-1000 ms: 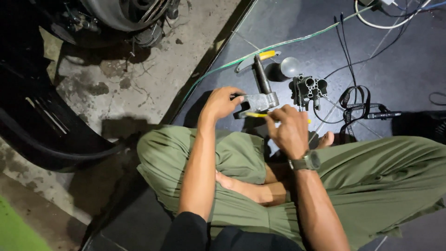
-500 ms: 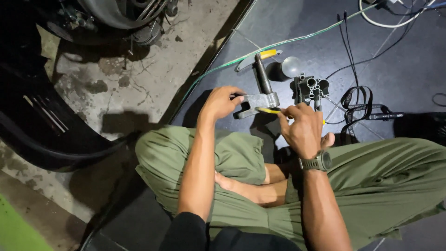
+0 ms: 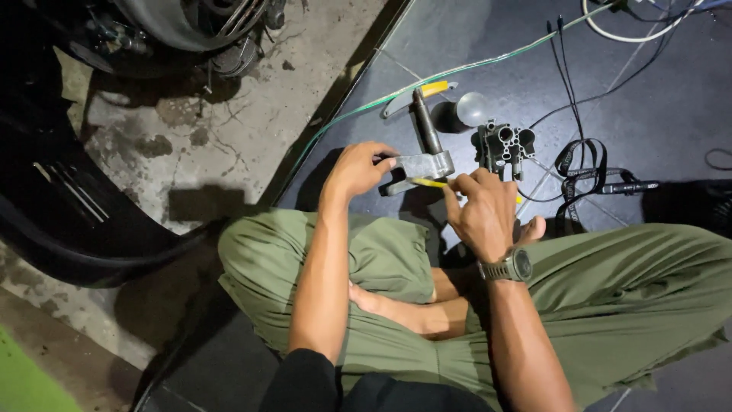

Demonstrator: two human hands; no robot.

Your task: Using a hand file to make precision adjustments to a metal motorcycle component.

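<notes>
1. The person sits cross-legged on a dark mat [image 3: 656, 114], and the left hand [image 3: 358, 169] is wrapped around one end of a grey metal bracket [image 3: 422, 165], fingers curled over its edge and closed on it.
2. The bracket hangs just above the mat, in front of the knees, with a dark rod [image 3: 426, 122] rising from its far end and pointing away from the person.
3. The right hand [image 3: 482, 214] is pinched narrow around a thin yellow-handled tool [image 3: 431, 183], whose tip lies against the underside of the bracket.
4. The bracket looks like cast metal: stiff, solid and fairly heavy for its size, so I judge it needs the full wrap of the palm it has now, not a fingertip hold.
5. Its flat body by the left thumb seems the best place to grip; the rod end would act as a lever and twist the piece in the hand.
6. The surface looks dull and possibly greasy, so it may slip. I cannot tell for certain.
7. The yellow tool looks light and slim, and a pinch near the tip suits it.
8. Just beyond the right hand stands a dark metal block with round openings [image 3: 503, 145], and beside it a pale round bulb-like thing [image 3: 473, 108].
9. Black straps and cables [image 3: 583, 164] trail over the mat to the right; a green wire [image 3: 457, 72] runs across the far side.
10. A wristwatch [image 3: 512, 267] sits on the right wrist.
</notes>
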